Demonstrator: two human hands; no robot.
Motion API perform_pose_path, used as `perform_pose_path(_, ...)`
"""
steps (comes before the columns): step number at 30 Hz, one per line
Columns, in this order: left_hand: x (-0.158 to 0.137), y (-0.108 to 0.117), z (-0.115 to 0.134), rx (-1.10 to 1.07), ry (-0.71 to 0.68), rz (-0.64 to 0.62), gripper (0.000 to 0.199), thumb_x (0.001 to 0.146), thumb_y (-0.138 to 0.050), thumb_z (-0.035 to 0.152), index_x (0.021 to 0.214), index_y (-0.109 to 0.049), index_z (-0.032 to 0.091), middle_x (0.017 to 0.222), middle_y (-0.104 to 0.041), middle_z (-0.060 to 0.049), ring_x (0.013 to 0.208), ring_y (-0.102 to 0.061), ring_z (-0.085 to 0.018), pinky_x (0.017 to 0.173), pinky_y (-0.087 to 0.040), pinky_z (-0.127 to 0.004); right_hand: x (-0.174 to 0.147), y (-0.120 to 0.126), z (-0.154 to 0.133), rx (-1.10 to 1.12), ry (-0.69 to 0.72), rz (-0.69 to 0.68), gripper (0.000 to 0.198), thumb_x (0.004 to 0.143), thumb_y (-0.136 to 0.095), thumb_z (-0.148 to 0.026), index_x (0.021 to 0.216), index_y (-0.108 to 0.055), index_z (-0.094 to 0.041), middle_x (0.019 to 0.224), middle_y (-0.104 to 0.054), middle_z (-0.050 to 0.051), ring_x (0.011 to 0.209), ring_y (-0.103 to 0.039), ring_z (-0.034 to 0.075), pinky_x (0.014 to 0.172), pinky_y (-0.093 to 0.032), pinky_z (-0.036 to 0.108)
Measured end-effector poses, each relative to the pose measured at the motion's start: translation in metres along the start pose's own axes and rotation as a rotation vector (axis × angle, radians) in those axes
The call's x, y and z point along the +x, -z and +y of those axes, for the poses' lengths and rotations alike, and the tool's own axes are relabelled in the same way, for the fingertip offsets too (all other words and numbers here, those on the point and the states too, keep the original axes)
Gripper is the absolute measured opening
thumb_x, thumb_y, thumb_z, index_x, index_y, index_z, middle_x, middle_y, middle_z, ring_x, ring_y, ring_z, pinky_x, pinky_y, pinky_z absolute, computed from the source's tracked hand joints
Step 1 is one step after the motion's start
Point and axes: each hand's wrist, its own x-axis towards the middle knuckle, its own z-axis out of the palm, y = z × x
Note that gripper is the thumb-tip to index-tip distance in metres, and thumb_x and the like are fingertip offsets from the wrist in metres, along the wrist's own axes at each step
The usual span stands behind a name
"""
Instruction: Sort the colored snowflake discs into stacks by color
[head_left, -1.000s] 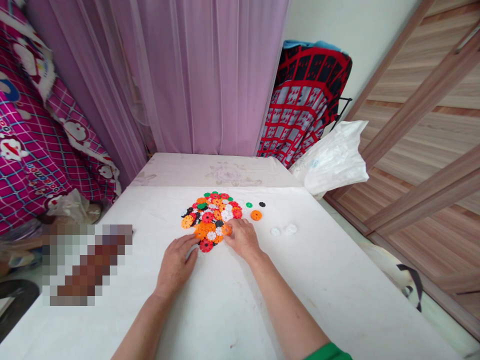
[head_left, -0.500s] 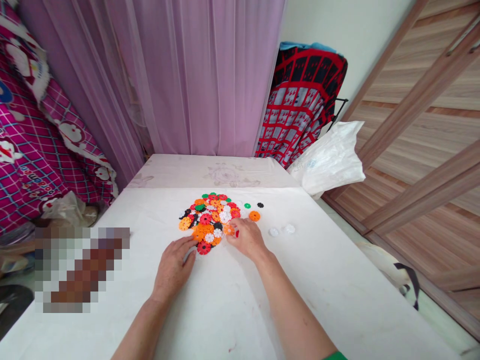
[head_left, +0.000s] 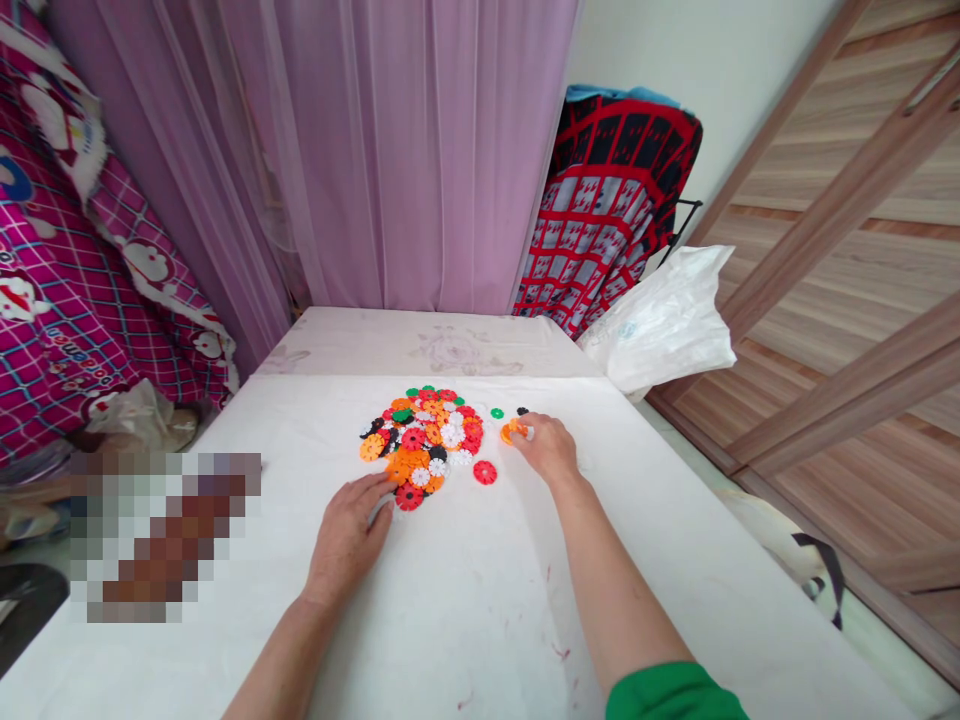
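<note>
Notched plastic discs in orange, red, white, black and green lie heaped in a pile [head_left: 414,438] on the white-covered table [head_left: 442,620]. At the pile's near left edge rests my left hand [head_left: 349,528], its fingers stretched out and the tips touching an orange disc [head_left: 397,471]. To the right of the pile, my right hand [head_left: 549,450] pinches an orange disc [head_left: 517,430], which partly covers another orange disc on the cloth. A single red disc [head_left: 485,472] lies between the pile and my right hand.
Beyond my right hand lie a green disc [head_left: 497,413] and a partly covered black disc [head_left: 523,411]. A white plastic bag [head_left: 660,320] stands by the table's far right corner. Purple curtains [head_left: 420,150] hang behind the table, and wooden doors [head_left: 847,300] stand to the right.
My right hand has moved right from the pile, carrying an orange disc over to the lone orange one. The red disc now lies apart from the pile. My left hand stays in place.
</note>
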Motion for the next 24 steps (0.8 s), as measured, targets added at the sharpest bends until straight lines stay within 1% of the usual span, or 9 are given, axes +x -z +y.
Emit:
perform_pose_path(5,0.0,0.0,0.0,-0.003,0.002,0.0,0.032,0.089,-0.045,0.034,0.108,-0.069,0.023,0.116,-0.069,-0.007,0.107,-0.063,-0.025,0.094,-0.051,-0.046,0.002,-0.004,-0.003,-0.04,0.017,-0.011,0.026,0.084,-0.055,-0.036,0.104,-0.068,-0.024,0.105,-0.069,0.004,0.099,-0.058,0.021,0.081,-0.041,0.029)
perform_pose_path(11,0.001,0.001,0.0,0.003,-0.003,-0.008,0.032,0.089,-0.045,0.034,0.107,-0.069,0.024,0.115,-0.07,-0.007,0.106,-0.064,-0.025,0.094,-0.051,-0.047,0.003,-0.002,-0.007,-0.064,0.041,-0.034,0.024,0.085,-0.054,-0.034,0.102,-0.068,-0.024,0.106,-0.068,0.006,0.099,-0.058,0.022,0.08,-0.042,0.029)
perform_pose_path(14,0.002,0.002,0.0,0.002,-0.004,-0.01,0.032,0.088,-0.045,0.034,0.107,-0.069,0.024,0.115,-0.07,-0.007,0.106,-0.064,-0.025,0.095,-0.05,-0.046,0.001,0.0,-0.006,-0.027,0.052,-0.004,0.024,0.086,-0.054,-0.035,0.101,-0.068,-0.024,0.108,-0.067,0.006,0.101,-0.057,0.021,0.081,-0.042,0.029)
perform_pose_path(17,0.001,0.002,0.001,-0.001,0.001,-0.006,0.032,0.088,-0.046,0.033,0.108,-0.069,0.024,0.115,-0.07,-0.007,0.106,-0.064,-0.025,0.094,-0.051,-0.045,-0.005,0.0,-0.009,0.035,0.055,0.034,0.022,0.087,-0.052,-0.032,0.101,-0.068,-0.024,0.108,-0.067,0.005,0.101,-0.057,0.021,0.081,-0.042,0.029)
perform_pose_path(21,0.001,0.001,0.001,-0.003,0.01,-0.01,0.032,0.088,-0.046,0.034,0.108,-0.069,0.024,0.116,-0.07,-0.007,0.106,-0.064,-0.025,0.094,-0.051,-0.045,-0.021,-0.007,-0.025,0.156,0.099,0.035,0.021,0.087,-0.052,-0.025,0.1,-0.069,-0.025,0.106,-0.069,0.003,0.101,-0.058,0.018,0.083,-0.042,0.027)
perform_pose_path(24,0.0,0.002,0.001,-0.002,0.014,-0.008,0.032,0.089,-0.045,0.033,0.108,-0.069,0.025,0.117,-0.069,-0.007,0.107,-0.063,-0.025,0.095,-0.05,-0.047,-0.037,-0.014,-0.046,0.237,0.182,-0.007,0.02,0.086,-0.052,-0.022,0.095,-0.069,-0.026,0.103,-0.07,0.0,0.097,-0.06,0.016,0.082,-0.043,0.025)
